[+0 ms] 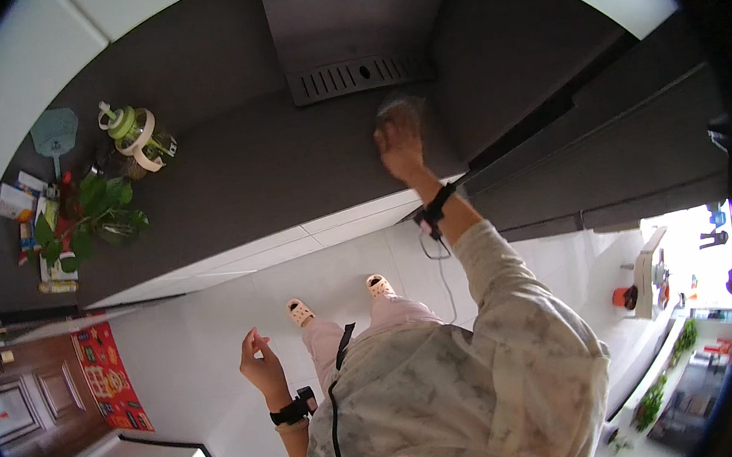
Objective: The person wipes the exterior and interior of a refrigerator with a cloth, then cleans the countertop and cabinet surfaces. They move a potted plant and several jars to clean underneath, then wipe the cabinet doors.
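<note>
My right hand [400, 139] reaches over the dark countertop [256, 166], just in front of a water dispenser's slotted drip tray [359, 77]. It is blurred and grips a clear see-through object [403, 103], probably a cup, whose outline is smeared. My fingers hide part of that object. Down at my left side, my left hand [262, 365] hangs above the floor with bent fingers and holds nothing. Both wrists carry black straps with small devices. The dispenser [354, 20] has a dark panel with lit icons at the top.
Left on the counter stand a bottle with a green lid [136, 137], a leafy plant [100, 209], a blue-green fly swatter [55, 135] and several small boxes [17, 197]. White drawer fronts [304, 234] run below. A dark tall cabinet [594, 150] borders the right. A red mat [108, 375] lies by a door.
</note>
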### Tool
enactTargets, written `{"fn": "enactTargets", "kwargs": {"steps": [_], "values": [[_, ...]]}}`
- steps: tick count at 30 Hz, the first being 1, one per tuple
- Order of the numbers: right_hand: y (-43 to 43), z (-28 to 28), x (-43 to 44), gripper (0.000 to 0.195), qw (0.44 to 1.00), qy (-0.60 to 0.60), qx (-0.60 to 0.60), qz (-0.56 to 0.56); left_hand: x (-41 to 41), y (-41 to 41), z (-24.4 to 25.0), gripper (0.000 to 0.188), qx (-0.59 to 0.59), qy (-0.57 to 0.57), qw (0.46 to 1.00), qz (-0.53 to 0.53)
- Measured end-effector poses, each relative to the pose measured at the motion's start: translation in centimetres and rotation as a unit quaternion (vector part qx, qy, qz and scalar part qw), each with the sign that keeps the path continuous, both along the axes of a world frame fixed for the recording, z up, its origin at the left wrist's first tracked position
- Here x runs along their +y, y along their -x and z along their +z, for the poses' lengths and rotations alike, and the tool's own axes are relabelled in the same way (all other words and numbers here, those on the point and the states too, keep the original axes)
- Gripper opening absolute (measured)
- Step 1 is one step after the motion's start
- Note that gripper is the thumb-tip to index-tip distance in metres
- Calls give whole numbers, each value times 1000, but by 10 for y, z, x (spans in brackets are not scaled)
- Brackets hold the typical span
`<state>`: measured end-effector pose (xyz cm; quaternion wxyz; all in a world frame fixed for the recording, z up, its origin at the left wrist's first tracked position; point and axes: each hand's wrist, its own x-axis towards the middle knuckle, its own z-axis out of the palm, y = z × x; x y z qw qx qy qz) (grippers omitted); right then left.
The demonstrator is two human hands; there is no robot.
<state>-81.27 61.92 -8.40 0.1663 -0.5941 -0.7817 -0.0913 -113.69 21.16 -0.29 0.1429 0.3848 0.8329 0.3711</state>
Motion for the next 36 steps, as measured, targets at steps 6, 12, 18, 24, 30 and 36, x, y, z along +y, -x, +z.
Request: {"fn": "enactTargets", "kwargs": {"steps": [6,12,18,24,30,36], "values": [[162,34,-123,50,982,136,4,129,4,106,-4,18,29,-15,995,-98],[191,19,-145,47,956,126,71,255,27,178,14,19,11,-11,985,-174],[32,-2,-117,47,958,122,260,-19,23,219,4,21,17,-34,974,-224],[-4,-16,-84,43,974,67,178,-120,60,220,5,22,-18,-45,957,-287],[225,0,-82,45,940,186,127,257,170,197,9,36,-188,-93,912,-353],[270,36,-67,44,922,225,104,298,290,156,50,76,-360,-177,897,-187]]}}
